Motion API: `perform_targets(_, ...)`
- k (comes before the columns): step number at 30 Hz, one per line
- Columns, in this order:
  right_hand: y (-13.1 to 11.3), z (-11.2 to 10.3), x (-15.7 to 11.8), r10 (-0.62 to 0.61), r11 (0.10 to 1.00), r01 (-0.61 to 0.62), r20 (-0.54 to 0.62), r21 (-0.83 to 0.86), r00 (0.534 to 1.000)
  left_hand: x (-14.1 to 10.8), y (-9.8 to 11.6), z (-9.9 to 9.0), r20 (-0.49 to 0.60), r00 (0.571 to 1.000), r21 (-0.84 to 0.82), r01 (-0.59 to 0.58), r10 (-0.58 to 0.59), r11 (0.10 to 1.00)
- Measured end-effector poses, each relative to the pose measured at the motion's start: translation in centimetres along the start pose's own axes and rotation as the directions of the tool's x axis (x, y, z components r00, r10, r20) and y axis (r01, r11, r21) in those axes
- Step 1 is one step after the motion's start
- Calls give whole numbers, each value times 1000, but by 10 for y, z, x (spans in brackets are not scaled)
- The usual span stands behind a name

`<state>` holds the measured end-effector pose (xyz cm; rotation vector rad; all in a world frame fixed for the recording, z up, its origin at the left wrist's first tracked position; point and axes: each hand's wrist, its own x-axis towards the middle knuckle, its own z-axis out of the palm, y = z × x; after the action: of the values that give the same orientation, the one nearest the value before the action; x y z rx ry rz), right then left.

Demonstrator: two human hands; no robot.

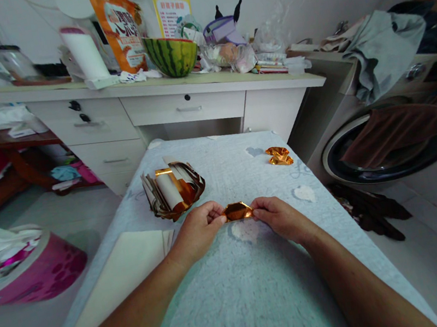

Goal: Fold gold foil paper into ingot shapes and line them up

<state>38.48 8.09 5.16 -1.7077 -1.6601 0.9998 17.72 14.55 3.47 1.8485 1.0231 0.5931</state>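
Observation:
A small folded piece of gold foil paper is stretched between my two hands, just above the cloth-covered table. My left hand pinches its left end between thumb and fingers. At the opposite end, my right hand grips it the same way. Its middle looks dark and shiny, with a brighter gold rim. Farther back on the right lie folded gold foil pieces. To the left, beyond my left hand, sits a curled stack of gold-and-white foil paper sheets.
Pale paper sheets lie under my left forearm on the table. Behind stands a cluttered white desk holding a cut watermelon and an orange bag. A pink bin is at left, a washing machine at right.

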Motion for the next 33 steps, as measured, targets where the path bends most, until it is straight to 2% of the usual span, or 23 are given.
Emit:
perform_targets(5, 5, 7, 2, -57, 994, 44, -131, -101, 990, -3, 3, 1, -2, 999, 179, -46, 47, 983)
perform_targets(10, 2, 13, 3, -63, 930, 2, -155, -366, 986, -4, 5, 3, 64, 997, 308, -65, 47, 949)
perform_targets(15, -3, 21, 4, -48, 857, -47, -170, -513, 984, -6, 3, 6, 82, 995, 387, -80, 52, 918)
perform_targets(20, -4, 28, 5, -21, 823, -108, -220, -557, 975, -9, 1, 7, -21, 992, 421, -104, 124, 901)
perform_targets(23, -1, 32, 7, -74, 830, -56, -210, -555, 975, -8, 2, 6, 35, 986, 466, -161, 164, 870)
perform_targets(27, 1, 35, 9, -150, 825, 48, -137, -563, 979, -6, 3, 4, 109, 984, 486, -177, 142, 856)
perform_targets(33, -13, 41, 6, -129, 756, -19, -178, -654, 976, -4, -2, 3, 132, 977, 449, -208, 166, 869)
